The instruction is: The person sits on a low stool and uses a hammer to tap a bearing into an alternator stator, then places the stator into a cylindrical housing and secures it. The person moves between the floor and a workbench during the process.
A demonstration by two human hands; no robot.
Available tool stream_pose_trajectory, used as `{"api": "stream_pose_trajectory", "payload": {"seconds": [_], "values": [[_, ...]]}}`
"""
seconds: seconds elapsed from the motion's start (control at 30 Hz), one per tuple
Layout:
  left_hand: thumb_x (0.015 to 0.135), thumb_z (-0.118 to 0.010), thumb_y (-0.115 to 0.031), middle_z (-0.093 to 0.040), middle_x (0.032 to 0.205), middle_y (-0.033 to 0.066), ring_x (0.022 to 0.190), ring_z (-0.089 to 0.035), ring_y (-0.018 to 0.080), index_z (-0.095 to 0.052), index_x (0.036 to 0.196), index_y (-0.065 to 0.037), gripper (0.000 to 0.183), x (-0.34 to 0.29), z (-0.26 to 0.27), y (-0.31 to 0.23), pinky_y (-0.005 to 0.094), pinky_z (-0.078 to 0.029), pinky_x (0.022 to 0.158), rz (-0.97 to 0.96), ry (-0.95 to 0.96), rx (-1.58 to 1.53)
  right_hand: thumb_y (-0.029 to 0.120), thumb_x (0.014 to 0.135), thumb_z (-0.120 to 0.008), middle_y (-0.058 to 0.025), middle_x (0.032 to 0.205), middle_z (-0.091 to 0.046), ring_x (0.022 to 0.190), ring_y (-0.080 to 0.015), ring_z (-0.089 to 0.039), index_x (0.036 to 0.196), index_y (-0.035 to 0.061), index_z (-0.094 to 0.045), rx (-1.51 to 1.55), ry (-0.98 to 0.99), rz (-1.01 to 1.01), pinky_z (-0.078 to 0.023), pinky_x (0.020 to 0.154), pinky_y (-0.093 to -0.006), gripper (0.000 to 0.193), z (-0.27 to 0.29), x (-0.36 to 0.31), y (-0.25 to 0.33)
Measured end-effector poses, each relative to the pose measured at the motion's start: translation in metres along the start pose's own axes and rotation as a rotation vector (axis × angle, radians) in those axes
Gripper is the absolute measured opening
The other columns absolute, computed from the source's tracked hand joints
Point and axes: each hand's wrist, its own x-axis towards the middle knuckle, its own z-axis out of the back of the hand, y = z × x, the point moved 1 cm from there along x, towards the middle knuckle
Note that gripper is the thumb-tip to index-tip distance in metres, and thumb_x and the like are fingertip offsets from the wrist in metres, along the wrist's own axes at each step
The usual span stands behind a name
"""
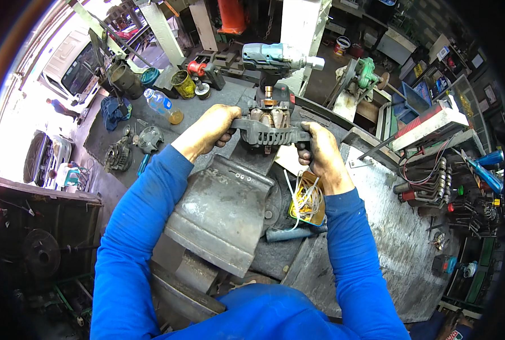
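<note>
In front of me an alternator end housing [272, 136], grey with slotted vents, is gripped by its two mounting ears. My left hand [213, 131] is closed around the left ear, and my right hand [323, 152] around the right one. A claw-pole rotor [270, 116] sits in the housing, its copper-coloured slip-ring end pointing away from me. Below and nearer lies the big metal bench vise [218, 209]. Just beyond the rotor a teal cordless impact wrench [266, 56] with a socket stands upright on its battery. Contact between the housing and the vise is hard to make out.
Left on the bench are a bottle [163, 106], a blue rag [115, 112], another alternator housing [150, 137] and a yellow can [183, 84]. A yellow container of cable ties [308, 201] sits right of the vise. Sockets and tools [433, 178] crowd the far right.
</note>
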Motion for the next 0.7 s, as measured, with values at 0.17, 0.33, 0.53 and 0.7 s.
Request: {"api": "stream_pose_trajectory", "payload": {"seconds": [0.17, 0.33, 0.53, 0.7], "values": [[0.095, -0.053, -0.027, -0.039, 0.065, -0.0033, 0.048, -0.033, 0.0083, -0.048, 0.075, -0.012, 0.026, 0.002, 0.002, 0.0, 0.0299, -0.023, 0.044, 0.064, 0.008, 0.003, 0.033, 0.101, -0.054, -0.002, 0.065, -0.049, 0.043, -0.0106, -0.038, 0.091, 0.0105, -0.058, 0.018, -0.005, -0.051, -0.029, 0.04, -0.0285, 0.025, 0.0, 0.002, 0.002], [0.096, -0.052, -0.022, -0.043, 0.067, -0.0029, 0.048, -0.036, 0.0086, -0.061, 0.091, -0.007, 0.018, 0.002, 0.001, 0.002, 0.0303, -0.027, 0.043, -0.012, 0.017, 0.016, 0.027, 0.102, -0.055, -0.0018, 0.067, -0.052, 0.044, -0.0109, -0.041, 0.094, 0.0099, -0.059, 0.037, 0.033, -0.009, -0.031, 0.041, -0.0275, 0.02, 0.004, 0.005, -0.002], [0.09, -0.054, -0.01, -0.063, 0.082, 0.0025, 0.06, -0.051, 0.0102, -0.05, 0.148, 0.003, 0.059, 0.01, -0.003, 0.006, 0.0271, -0.04, 0.051, -0.273, -0.04, 0.237, 0.019, 0.103, -0.056, -0.0001, 0.077, -0.063, 0.05, -0.0074, -0.046, 0.127, 0.0067, -0.062, -0.074, 0.115, 0.19, -0.038, 0.045, -0.0229, 0.028, 0.009, 0.01, -0.011], [0.088, -0.054, -0.009, -0.064, 0.091, 0.0023, 0.07, -0.056, 0.0106, -0.054, 0.143, 0.002, 0.055, 0.015, -0.001, 0.01, 0.0278, -0.044, 0.059, -0.38, 0.003, 0.308, 0.023, 0.105, -0.055, 0.0015, 0.091, -0.066, 0.066, -0.0049, -0.052, 0.144, 0.006, -0.056, -0.198, 0.13, 0.254, -0.042, 0.055, -0.0205, 0.043, 0.011, 0.012, -0.028]]}}
